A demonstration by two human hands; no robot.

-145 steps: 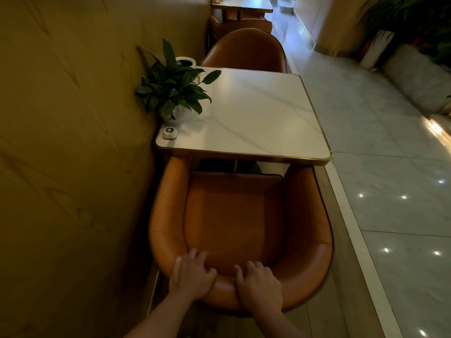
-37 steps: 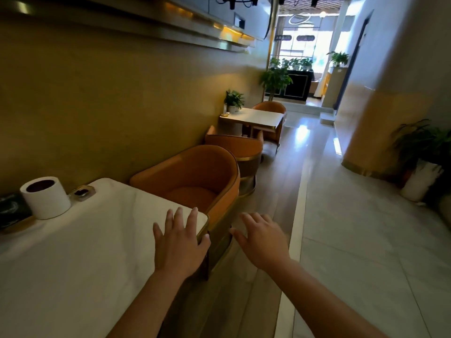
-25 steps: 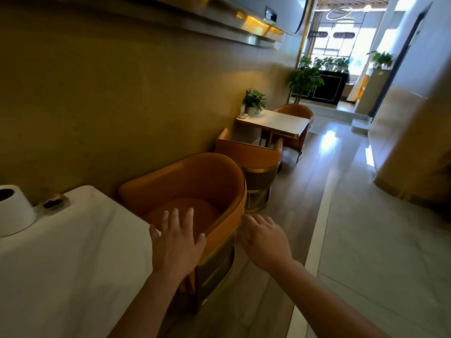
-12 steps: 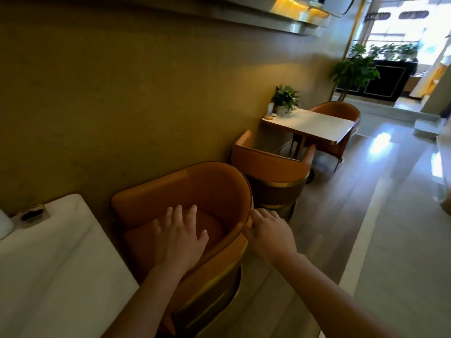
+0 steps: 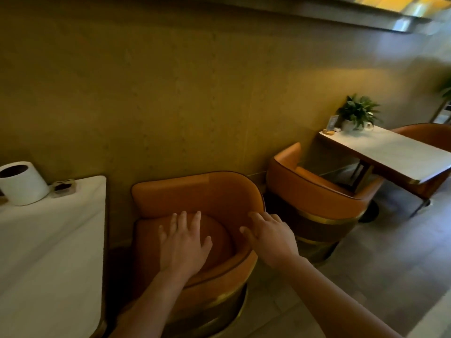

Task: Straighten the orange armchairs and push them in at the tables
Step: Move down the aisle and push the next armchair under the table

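Note:
An orange armchair (image 5: 195,193) with a gold-banded base stands just right of a white marble table (image 5: 48,252), its seat facing that table. My left hand (image 5: 183,242) hovers over the seat with fingers spread and holds nothing. My right hand (image 5: 271,237) is open at the chair's curved back rim; contact is unclear. A second orange armchair (image 5: 314,191) stands back to back with the first, facing another white table (image 5: 390,152). A third orange armchair (image 5: 429,137) sits on that table's far side.
A tan wall (image 5: 195,93) runs close behind the chairs. On the near table stand a white cylinder (image 5: 22,184) and a small dark object (image 5: 63,187). A potted plant (image 5: 358,113) stands on the far table. Tiled floor (image 5: 378,264) opens to the right.
My view has swung left and down toward the near armchair. Both hands have come over the chair, the left above the seat, the right at the back rim.

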